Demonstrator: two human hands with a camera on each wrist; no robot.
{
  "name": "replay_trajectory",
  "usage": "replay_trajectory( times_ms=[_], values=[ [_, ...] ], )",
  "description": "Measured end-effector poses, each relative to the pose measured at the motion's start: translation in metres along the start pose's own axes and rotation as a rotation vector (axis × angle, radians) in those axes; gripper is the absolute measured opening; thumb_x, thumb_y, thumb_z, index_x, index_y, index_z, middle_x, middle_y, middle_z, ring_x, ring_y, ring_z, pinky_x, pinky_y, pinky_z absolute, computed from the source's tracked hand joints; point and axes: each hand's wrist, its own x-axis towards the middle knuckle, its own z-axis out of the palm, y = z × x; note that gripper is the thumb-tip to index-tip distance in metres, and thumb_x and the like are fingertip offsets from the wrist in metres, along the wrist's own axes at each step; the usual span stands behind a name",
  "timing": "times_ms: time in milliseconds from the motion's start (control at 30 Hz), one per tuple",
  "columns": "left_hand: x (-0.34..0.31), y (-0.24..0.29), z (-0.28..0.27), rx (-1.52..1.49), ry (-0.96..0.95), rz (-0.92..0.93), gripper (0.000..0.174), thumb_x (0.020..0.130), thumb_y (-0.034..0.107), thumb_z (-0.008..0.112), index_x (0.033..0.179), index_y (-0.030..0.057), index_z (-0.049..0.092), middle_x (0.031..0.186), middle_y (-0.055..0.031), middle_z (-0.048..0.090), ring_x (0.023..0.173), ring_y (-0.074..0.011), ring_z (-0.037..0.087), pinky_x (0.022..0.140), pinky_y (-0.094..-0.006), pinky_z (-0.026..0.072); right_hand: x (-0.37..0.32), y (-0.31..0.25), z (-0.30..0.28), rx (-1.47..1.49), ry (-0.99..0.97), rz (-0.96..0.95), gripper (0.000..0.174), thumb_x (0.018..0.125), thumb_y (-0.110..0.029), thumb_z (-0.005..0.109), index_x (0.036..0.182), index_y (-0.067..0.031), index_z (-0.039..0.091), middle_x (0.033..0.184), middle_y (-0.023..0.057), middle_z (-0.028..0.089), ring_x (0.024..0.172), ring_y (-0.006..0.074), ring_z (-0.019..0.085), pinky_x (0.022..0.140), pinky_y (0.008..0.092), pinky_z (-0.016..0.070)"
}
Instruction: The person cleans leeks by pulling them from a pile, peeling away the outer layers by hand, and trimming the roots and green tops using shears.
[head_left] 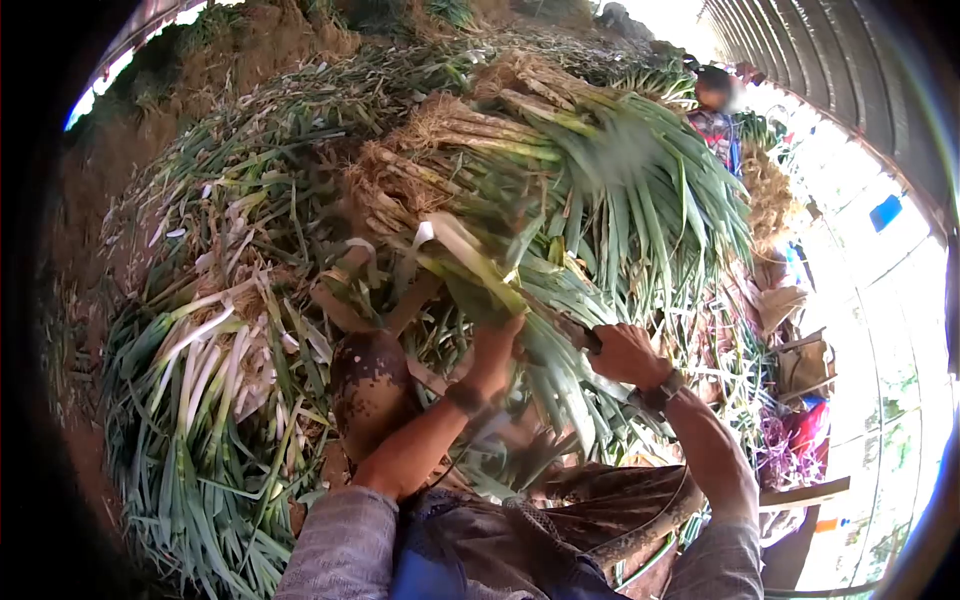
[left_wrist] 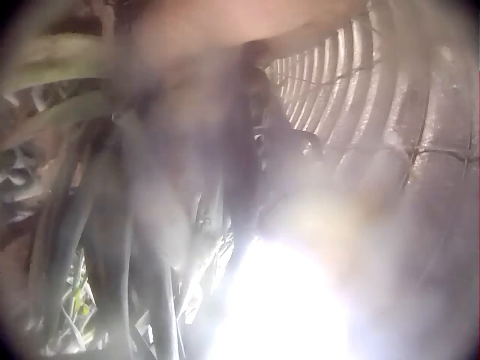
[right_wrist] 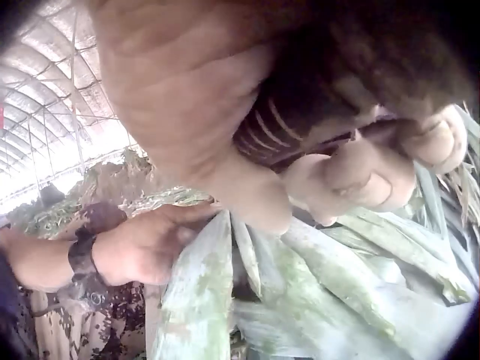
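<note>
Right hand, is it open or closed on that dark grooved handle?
Closed: the right hand has its fingers curled around the dark grooved handle.

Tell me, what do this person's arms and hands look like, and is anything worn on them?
The left hand and right hand are gloveless. Greyish sleeves end well short of the wrists, and each wrist wears a dark strap.

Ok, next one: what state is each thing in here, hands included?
Left hand, grip closed on leek leaves
Right hand, grip curled round a dark handle
Dark handle, held, partly hidden by fingers
Held leek leaves, green, bunched
Upper leek bundle, lying down, roots attached
Left-side leeks, loosely fanned, pale stems exposed
Left wristband, worn
</note>
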Motion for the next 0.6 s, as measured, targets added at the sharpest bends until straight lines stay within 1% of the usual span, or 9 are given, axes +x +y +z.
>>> replay_trajectory(
  times_ms=[67, 167, 233, 267, 333, 433, 467, 533, 600],
  values=[
    [0.0, 0.009, -0.001, 0.067, -0.025, 0.036, 0.024, 0.086, 0.026, 0.073, 0.101, 0.0087, 0.064, 0.076, 0.0006, 0.06, 0.057, -0.01, 0.056, 0.041, -0.0261, 0.0438, -0.006, -0.006, -0.01, 0.036, -0.044, 0.031, 0.025, 0.079, -0.026, 0.059, 0.087, -0.0041, 0.068, 0.075, 0.0201, 0.065, 0.071, 0.0396, 0.062, 0.068, 0.0497, 0.0473],
    [0.009, 0.017, -0.006, 0.229, 0.065, 0.109, 0.023, 0.089, 0.023, 0.069, 0.105, 0.0073, 0.065, 0.079, -0.0006, 0.062, 0.057, -0.0102, 0.058, 0.04, -0.0253, 0.0424, -0.018, -0.001, -0.012, 0.027, -0.169, -0.006, 0.027, 0.079, -0.029, 0.061, 0.084, -0.0028, 0.065, 0.075, 0.0198, 0.065, 0.072, 0.0397, 0.062, 0.068, 0.049, 0.0478],
    [0.024, 0.017, -0.015, 0.19, 0.176, 0.167, 0.023, 0.089, 0.021, 0.067, 0.105, 0.0051, 0.065, 0.08, -0.0007, 0.062, 0.061, -0.0116, 0.057, 0.047, -0.0281, 0.0445, -0.026, 0.003, -0.009, 0.033, -0.162, -0.015, 0.026, 0.079, -0.029, 0.061, 0.084, -0.003, 0.064, 0.075, 0.0195, 0.065, 0.072, 0.0396, 0.062, 0.068, 0.0488, 0.0479],
    [0.03, 0.019, -0.018, 0.218, 0.167, 0.34, 0.026, 0.088, 0.023, 0.068, 0.104, 0.0027, 0.065, 0.082, -0.0011, 0.063, 0.067, -0.0119, 0.056, 0.057, -0.0312, 0.045, -0.029, 0.003, -0.01, 0.041, -0.156, -0.027, 0.026, 0.079, -0.029, 0.061, 0.083, -0.0033, 0.064, 0.076, 0.0192, 0.065, 0.073, 0.0395, 0.062, 0.069, 0.0487, 0.048],
    [0.038, 0.028, -0.019, 0.204, 0.245, 0.275, 0.023, 0.087, 0.017, 0.068, 0.105, 0.0015, 0.065, 0.092, -0.0051, 0.068, 0.072, -0.0143, 0.062, 0.064, -0.0296, 0.0514, -0.03, 0.002, -0.01, 0.064, -0.182, 0.058, 0.025, 0.078, -0.029, 0.061, 0.083, -0.0039, 0.064, 0.076, 0.0181, 0.065, 0.073, 0.039, 0.062, 0.069, 0.0484, 0.0481],
    [0.07, 0.032, -0.036, 0.339, 0.347, 0.346, 0.034, 0.088, 0.019, 0.068, 0.113, -0.0029, 0.062, 0.103, -0.0081, 0.068, 0.086, -0.0188, 0.063, 0.073, -0.0332, 0.0507, -0.027, 0.003, -0.003, 0.07, -0.141, 0.0, 0.026, 0.077, -0.029, 0.063, 0.084, -0.0037, 0.064, 0.075, 0.0187, 0.064, 0.073, 0.0392, 0.062, 0.069, 0.0483, 0.0482],
    [0.076, 0.035, -0.037, 0.34, 0.345, 0.344, 0.034, 0.088, 0.019, 0.068, 0.113, -0.0029, 0.062, 0.103, -0.0081, 0.068, 0.086, -0.0188, 0.063, 0.073, -0.0332, 0.0507, -0.026, 0.003, -0.002, 0.071, -0.141, 0.003, 0.026, 0.077, -0.029, 0.063, 0.084, -0.0037, 0.064, 0.075, 0.0187, 0.064, 0.073, 0.0392, 0.062, 0.069, 0.0483, 0.0482],
    [0.089, 0.04, -0.039, 0.303, 0.532, 0.323, 0.044, 0.087, 0.025, 0.07, 0.117, -0.006, 0.06, 0.108, -0.0081, 0.066, 0.093, -0.0203, 0.061, 0.079, -0.0341, 0.0481, -0.023, 0.003, -0.003, 0.096, -0.091, 0.033, 0.027, 0.077, -0.029, 0.063, 0.085, -0.0035, 0.065, 0.075, 0.0197, 0.064, 0.073, 0.0397, 0.062, 0.069, 0.0486, 0.0482],
    [0.097, 0.042, -0.049, 0.368, 0.471, 0.294, 0.047, 0.085, 0.026, 0.072, 0.116, -0.0058, 0.06, 0.109, -0.0085, 0.065, 0.094, -0.0196, 0.06, 0.08, -0.0342, 0.0477, -0.023, 0.002, -0.005, 0.089, -0.082, 0.017, 0.026, 0.077, -0.029, 0.063, 0.084, -0.0037, 0.065, 0.074, 0.0199, 0.064, 0.072, 0.04, 0.062, 0.068, 0.0489, 0.0482]
  ],
)
